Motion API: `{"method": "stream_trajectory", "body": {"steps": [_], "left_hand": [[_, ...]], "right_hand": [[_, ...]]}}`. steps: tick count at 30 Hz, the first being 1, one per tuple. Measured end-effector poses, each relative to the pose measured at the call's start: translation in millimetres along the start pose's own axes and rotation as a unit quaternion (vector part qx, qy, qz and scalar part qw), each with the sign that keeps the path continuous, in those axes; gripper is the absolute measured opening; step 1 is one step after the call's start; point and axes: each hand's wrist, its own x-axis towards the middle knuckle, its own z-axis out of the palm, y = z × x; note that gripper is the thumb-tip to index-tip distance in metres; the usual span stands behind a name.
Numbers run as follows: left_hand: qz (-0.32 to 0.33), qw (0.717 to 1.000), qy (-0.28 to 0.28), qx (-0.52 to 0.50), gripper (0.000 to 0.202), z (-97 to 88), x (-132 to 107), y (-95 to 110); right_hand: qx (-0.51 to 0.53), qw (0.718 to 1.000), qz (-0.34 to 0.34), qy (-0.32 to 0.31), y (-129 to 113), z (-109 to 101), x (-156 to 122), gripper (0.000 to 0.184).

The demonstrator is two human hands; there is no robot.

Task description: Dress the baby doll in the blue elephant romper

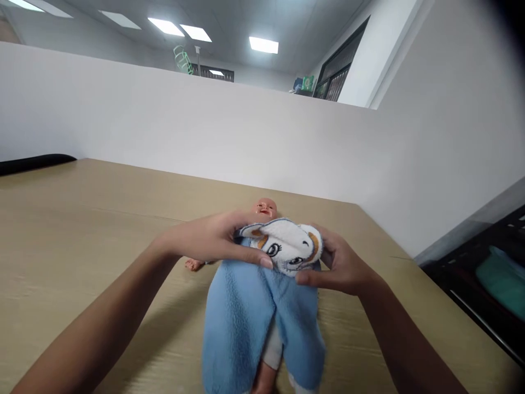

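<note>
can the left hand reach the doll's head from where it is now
Probably yes. The left hand grips the white animal hood right beside the doll's head, which lies bare on the table with nothing between. It would have to let go of the hood, which the right hand also holds.

Your left hand [213, 239] and your right hand [346, 268] are both bare; the fingers [229, 227] are slim and smooth at the knuckles; on the left thumb the nail [266, 263] is trimmed short and shows pale with a slight gloss; your left forearm [102, 328] and right forearm [406, 345] are bare as well, uncovered from the wrists to the lower edge of the view; both look slender at the wrist and broaden toward the camera; any sleeve you wear lies beyond that edge, so its colour cannot be told.
</note>
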Motion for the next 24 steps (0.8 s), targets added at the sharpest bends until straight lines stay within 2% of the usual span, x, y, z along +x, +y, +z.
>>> {"method": "stream_trajectory", "body": {"steps": [3, 7, 9, 13, 15, 18, 20, 22, 24], "left_hand": [[0.045, 0.999, 0.0, 0.015, 0.03, -3.6, 3.8, -7.4], [0.021, 1.0, -0.005, 0.008, 0.029, -6.3, 7.1, -18.4], [0.014, 1.0, -0.003, 0.006, 0.031, -6.3, 8.7, -23.0], [0.025, 0.999, 0.002, 0.021, 0.03, -5.7, 11.4, -30.0], [0.034, 0.999, -0.006, 0.025, 0.024, -6.0, 12.1, -32.4], [0.044, 0.998, -0.031, 0.018, 0.019, -7.3, 12.3, -34.7], [0.055, 0.998, -0.037, 0.015, 0.017, -8.0, 12.0, -35.6], [0.075, 0.997, -0.027, 0.015, 0.012, -7.4, 11.9, -36.0], [0.1, 0.995, -0.009, 0.012, 0.01, -4.6, 12.5, -35.5]], "right_hand": [[-0.126, 0.992, -0.021, -0.004, 0.3, -12.0, -2.4, 0.055], [-0.23, 0.971, -0.047, 0.038, -8.2, -25.9, -11.8, 0.037], [-0.221, 0.973, -0.057, 0.04, -14.1, -29.8, -15.0, 0.033], [-0.151, 0.986, -0.072, -0.004, -22.5, -31.6, -16.6, 0.022], [-0.11, 0.99, -0.089, -0.007, -22.9, -31.2, -16.8, 0.024], [-0.072, 0.989, -0.129, 0.022, -20.6, -32.1, -19.0, 0.031], [-0.083, 0.986, -0.132, 0.051, -19.6, -33.7, -21.1, 0.028], [-0.127, 0.984, -0.106, 0.065, -19.4, -34.7, -21.6, 0.023], [-0.182, 0.98, -0.072, 0.034, -18.8, -32.7, -18.7, 0.032]]}}
